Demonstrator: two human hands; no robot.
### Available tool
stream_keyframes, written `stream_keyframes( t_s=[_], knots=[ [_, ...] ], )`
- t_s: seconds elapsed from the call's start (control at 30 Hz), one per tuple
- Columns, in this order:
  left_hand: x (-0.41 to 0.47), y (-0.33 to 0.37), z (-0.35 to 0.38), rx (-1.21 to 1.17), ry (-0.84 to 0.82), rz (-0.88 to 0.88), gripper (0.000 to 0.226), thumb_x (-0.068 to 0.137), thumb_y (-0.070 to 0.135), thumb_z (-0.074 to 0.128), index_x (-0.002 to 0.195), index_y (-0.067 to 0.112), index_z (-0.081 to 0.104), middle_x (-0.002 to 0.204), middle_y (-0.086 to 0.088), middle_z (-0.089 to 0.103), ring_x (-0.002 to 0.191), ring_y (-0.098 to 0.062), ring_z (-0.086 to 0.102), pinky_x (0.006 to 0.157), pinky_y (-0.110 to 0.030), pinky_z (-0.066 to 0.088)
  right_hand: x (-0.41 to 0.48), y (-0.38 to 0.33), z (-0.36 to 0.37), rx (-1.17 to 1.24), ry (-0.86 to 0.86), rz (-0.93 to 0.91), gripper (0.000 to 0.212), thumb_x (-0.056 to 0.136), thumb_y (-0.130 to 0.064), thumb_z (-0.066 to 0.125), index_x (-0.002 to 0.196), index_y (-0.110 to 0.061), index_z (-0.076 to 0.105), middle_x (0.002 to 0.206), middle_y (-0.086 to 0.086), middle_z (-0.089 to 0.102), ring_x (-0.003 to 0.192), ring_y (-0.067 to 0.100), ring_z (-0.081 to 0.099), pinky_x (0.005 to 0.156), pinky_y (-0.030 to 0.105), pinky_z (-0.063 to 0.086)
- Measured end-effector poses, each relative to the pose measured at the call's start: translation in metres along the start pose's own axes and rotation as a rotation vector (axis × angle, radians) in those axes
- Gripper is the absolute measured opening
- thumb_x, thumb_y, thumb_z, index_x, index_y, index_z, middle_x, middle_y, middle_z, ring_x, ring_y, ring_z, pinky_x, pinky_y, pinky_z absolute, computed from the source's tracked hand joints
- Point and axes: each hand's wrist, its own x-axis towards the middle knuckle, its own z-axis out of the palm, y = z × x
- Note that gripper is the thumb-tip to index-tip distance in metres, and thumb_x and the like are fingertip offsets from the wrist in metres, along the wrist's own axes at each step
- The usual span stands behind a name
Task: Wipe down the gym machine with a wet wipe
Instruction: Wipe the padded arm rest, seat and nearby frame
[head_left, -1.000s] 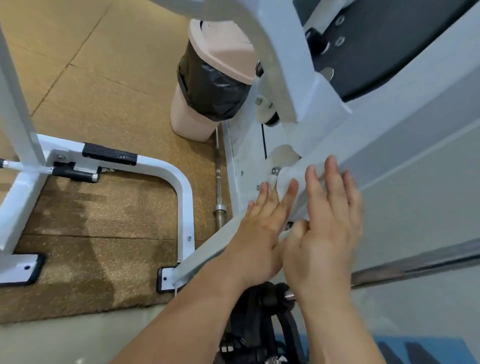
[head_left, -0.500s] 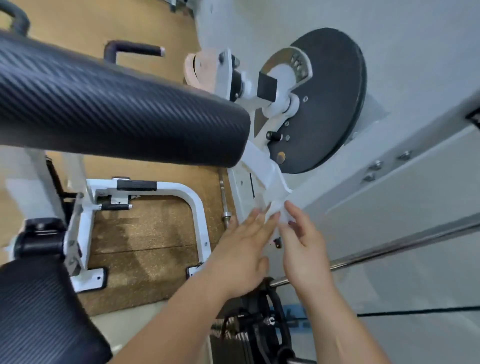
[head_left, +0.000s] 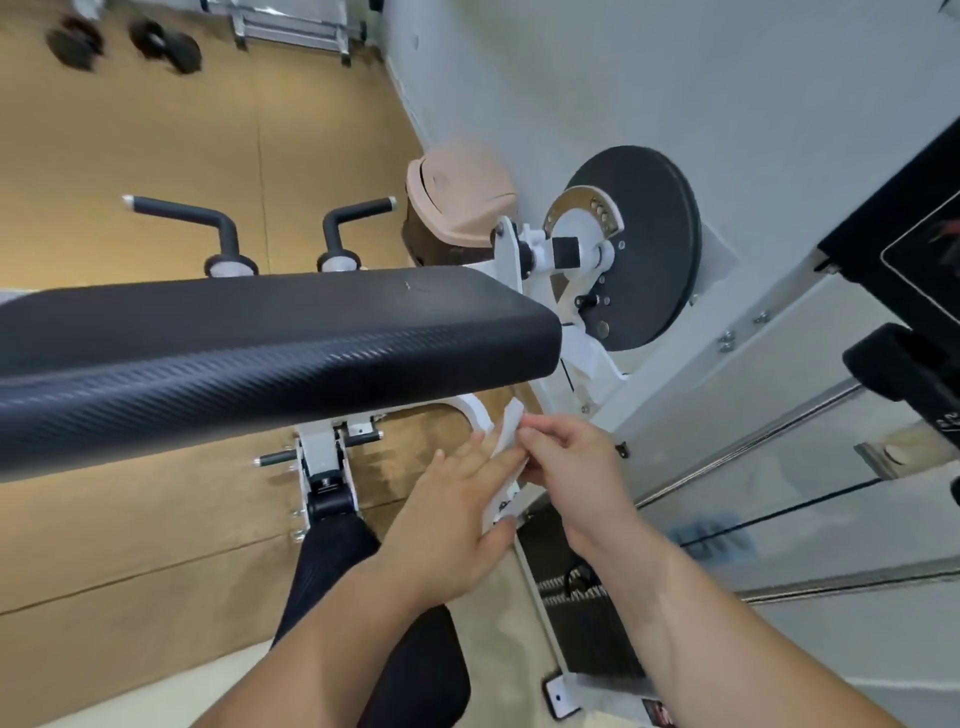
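Found the wet wipe (head_left: 507, 431) at centre frame, just below the right end of the black pad (head_left: 260, 353) and near the white frame of the gym machine (head_left: 675, 384); could not tell whether touching it. Pinched at its upper edge by curled fingertips of the right hand (head_left: 566, 467). Backed by the left hand (head_left: 457, 509), fingers straight and flat, gripping nothing. Judged thin, limp, damp and light, apt to cling, bunch or tear. Best folded under 4 flat fingers, not dangled by 1 corner.
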Motion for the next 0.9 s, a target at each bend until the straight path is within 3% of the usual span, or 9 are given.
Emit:
stream_keyframes(
  t_s=[0.07, 0.13, 0.23, 0.33, 0.43, 0.5, 0.63, 0.73, 0.9],
  knots=[
    [-0.011, 0.005, -0.018, -0.179, 0.094, -0.025, 0.057, 0.096, 0.028, 0.058, 0.146, 0.048, 0.041, 0.150, 0.029, 0.043, 0.141, 0.004, 0.035, 0.118, -0.037, 0.035, -0.002, -0.005, 0.008, -0.020, -0.001, 0.038, 0.020, 0.097, -0.014, 0.067, 0.097, -0.029, 0.080, 0.101, -0.001, 0.077, 0.098, 0.019, 0.074, 0.089, 0.041, 0.063],
    [-0.018, 0.012, -0.030, -0.399, 0.184, -0.087, 0.045, 0.095, 0.031, 0.058, 0.135, 0.050, 0.047, 0.135, 0.032, 0.053, 0.130, 0.009, 0.045, 0.108, -0.030, 0.044, -0.002, -0.009, 0.012, -0.039, -0.051, 0.043, 0.019, 0.096, -0.012, 0.069, 0.097, -0.028, 0.080, 0.101, 0.000, 0.077, 0.098, 0.020, 0.074, 0.087, 0.041, 0.063],
    [-0.021, 0.014, -0.037, -0.868, 0.306, -0.251, 0.041, 0.099, 0.045, 0.053, 0.139, 0.046, 0.045, 0.135, 0.017, 0.063, 0.127, -0.007, 0.059, 0.105, -0.037, 0.049, -0.001, -0.015, 0.016, -0.037, -0.169, 0.023, 0.021, 0.095, -0.008, 0.068, 0.099, -0.026, 0.079, 0.096, -0.003, 0.077, 0.097, 0.018, 0.075, 0.082, 0.036, 0.064],
    [-0.022, -0.001, -0.032, -1.084, 0.332, -0.472, 0.035, 0.106, 0.044, 0.046, 0.141, 0.050, 0.047, 0.125, 0.011, 0.072, 0.116, -0.013, 0.068, 0.105, -0.043, 0.048, 0.001, -0.004, 0.023, 0.005, -0.312, 0.048, 0.021, 0.097, -0.004, 0.064, 0.104, -0.020, 0.075, 0.092, -0.004, 0.077, 0.092, 0.017, 0.075, 0.072, 0.027, 0.060],
    [-0.033, -0.022, -0.014, -1.045, 0.225, -0.569, 0.049, 0.094, 0.037, 0.058, 0.142, 0.045, 0.052, 0.129, 0.015, 0.070, 0.116, -0.011, 0.068, 0.106, -0.043, 0.048, 0.004, 0.022, 0.037, 0.064, -0.443, 0.125, 0.023, 0.099, 0.002, 0.058, 0.111, -0.012, 0.072, 0.097, 0.002, 0.077, 0.088, 0.018, 0.075, 0.068, 0.029, 0.061],
    [-0.041, -0.034, -0.001, -0.982, 0.186, -0.629, 0.037, 0.091, 0.032, 0.058, 0.127, 0.035, 0.066, 0.121, -0.001, 0.074, 0.109, -0.018, 0.069, 0.097, -0.042, 0.050, 0.010, 0.046, 0.047, 0.105, -0.506, 0.193, 0.024, 0.098, 0.004, 0.057, 0.114, -0.009, 0.071, 0.106, 0.010, 0.075, 0.086, 0.022, 0.074, 0.068, 0.034, 0.060],
    [-0.066, -0.055, 0.016, -0.805, 0.343, -0.879, 0.010, 0.091, 0.026, 0.066, 0.096, 0.017, 0.069, 0.087, -0.003, 0.073, 0.082, -0.024, 0.064, 0.079, -0.037, 0.048, 0.022, 0.085, 0.063, 0.089, -0.601, 0.303, 0.028, 0.097, 0.004, 0.057, 0.116, -0.013, 0.069, 0.111, 0.012, 0.073, 0.092, 0.022, 0.074, 0.067, 0.028, 0.059],
    [-0.090, -0.072, 0.026, -0.712, 0.381, -1.018, 0.024, 0.087, 0.027, 0.071, 0.087, 0.005, 0.062, 0.072, -0.004, 0.057, 0.068, -0.020, 0.047, 0.067, -0.035, 0.036, 0.029, 0.114, 0.075, 0.059, -0.631, 0.342, 0.027, 0.096, 0.002, 0.060, 0.113, -0.016, 0.071, 0.116, 0.018, 0.068, 0.091, 0.020, 0.071, 0.065, 0.027, 0.057],
    [-0.119, -0.099, 0.050, -0.641, 0.367, -1.125, 0.014, 0.086, 0.023, 0.076, 0.083, 0.012, 0.067, 0.071, -0.004, 0.065, 0.067, -0.018, 0.057, 0.067, -0.033, 0.044, 0.026, 0.166, 0.103, -0.060, -0.654, 0.415, 0.025, 0.094, -0.002, 0.066, 0.092, -0.022, 0.081, 0.108, 0.013, 0.075, 0.095, 0.031, 0.072, 0.085, 0.057, 0.060]
  ],
)
